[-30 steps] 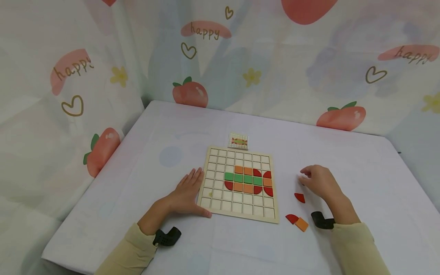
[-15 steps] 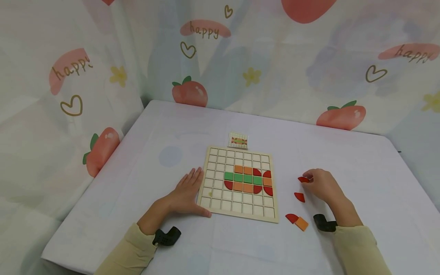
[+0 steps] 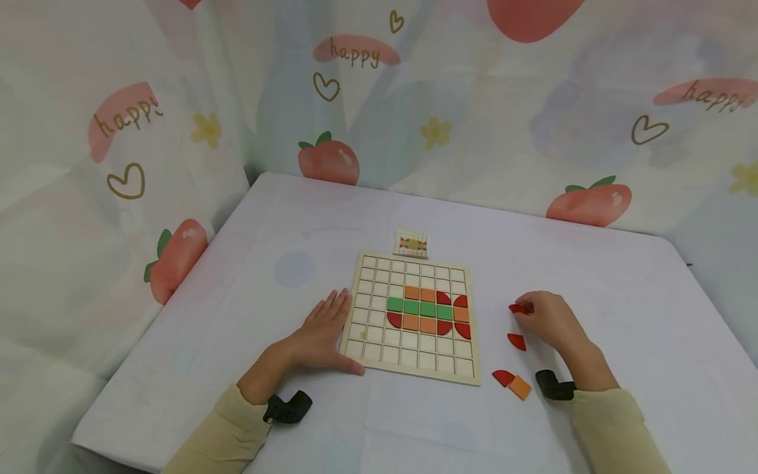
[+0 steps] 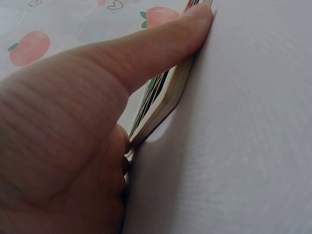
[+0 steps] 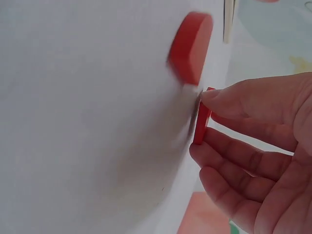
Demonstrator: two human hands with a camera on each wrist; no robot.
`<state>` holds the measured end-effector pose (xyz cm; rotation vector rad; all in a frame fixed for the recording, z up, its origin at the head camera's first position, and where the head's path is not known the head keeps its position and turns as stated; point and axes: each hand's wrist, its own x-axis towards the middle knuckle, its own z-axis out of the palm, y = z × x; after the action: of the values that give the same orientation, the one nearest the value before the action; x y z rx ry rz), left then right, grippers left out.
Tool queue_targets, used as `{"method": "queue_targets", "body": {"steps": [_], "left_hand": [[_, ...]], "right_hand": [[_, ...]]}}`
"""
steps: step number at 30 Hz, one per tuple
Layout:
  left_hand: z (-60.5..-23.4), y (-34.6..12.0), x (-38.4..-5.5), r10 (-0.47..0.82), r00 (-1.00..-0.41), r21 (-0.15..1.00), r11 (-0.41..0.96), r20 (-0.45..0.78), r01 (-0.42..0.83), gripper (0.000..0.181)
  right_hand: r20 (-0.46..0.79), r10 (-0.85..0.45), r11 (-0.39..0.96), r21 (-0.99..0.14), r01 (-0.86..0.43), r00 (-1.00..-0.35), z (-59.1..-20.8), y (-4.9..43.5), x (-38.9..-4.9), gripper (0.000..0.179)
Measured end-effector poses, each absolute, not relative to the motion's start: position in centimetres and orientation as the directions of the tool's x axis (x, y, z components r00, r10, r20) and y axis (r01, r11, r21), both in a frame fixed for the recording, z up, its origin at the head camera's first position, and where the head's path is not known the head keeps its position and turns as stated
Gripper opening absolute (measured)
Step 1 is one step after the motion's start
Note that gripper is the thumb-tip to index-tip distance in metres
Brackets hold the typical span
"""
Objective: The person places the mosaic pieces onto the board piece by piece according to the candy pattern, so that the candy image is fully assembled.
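Observation:
My right hand (image 3: 549, 320) pinches a red quarter-circle tile (image 3: 516, 309) between thumb and fingers, right of the grid board. In the right wrist view, that tile (image 5: 201, 124) stands on edge against the fingertips, very close to the tabletop. My left hand (image 3: 320, 337) lies with fingers spread at the near left corner of the wooden grid board (image 3: 408, 359). Its thumb touches the board's near edge (image 4: 181, 80) in the left wrist view. Orange squares, green squares (image 3: 411, 307) and red quarter-circles (image 3: 445, 327) fill some of the board's cells.
Another red quarter-circle (image 3: 516, 342) lies just nearer than the right hand. Closer still, a red quarter-circle (image 3: 503, 377) touches an orange square (image 3: 520, 387). A small pattern card (image 3: 410, 243) sits behind the board. A printed cloth backdrop (image 3: 474, 131) rises behind the table.
A second ago the right fingers were over the table with no tile visible; now they pinch a red quarter-circle, shifted slightly left since half a second ago. The left hand has stayed put.

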<state>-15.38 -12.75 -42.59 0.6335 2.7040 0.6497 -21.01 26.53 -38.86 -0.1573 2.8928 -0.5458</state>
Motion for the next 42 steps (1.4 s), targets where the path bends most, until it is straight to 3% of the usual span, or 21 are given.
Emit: {"method": "queue_targets", "body": {"steps": [18,42], "left_hand": [[-42.5,-12.8,-15.3,0.493,-0.856,0.500,0.787,-0.156,0.362,0.124],[-42.5,-12.8,-15.3,0.474,-0.863,0.474,0.808,-0.174,0.348,0.125]], "right_hand": [[-0.106,-0.193,0.908,-0.396,-0.137,-0.975,-38.0,22.3,-21.7,0.027],[-0.043,-0.408,0.845,-0.396,-0.360,-0.912,-37.4,16.2,-22.3,0.017]]}}
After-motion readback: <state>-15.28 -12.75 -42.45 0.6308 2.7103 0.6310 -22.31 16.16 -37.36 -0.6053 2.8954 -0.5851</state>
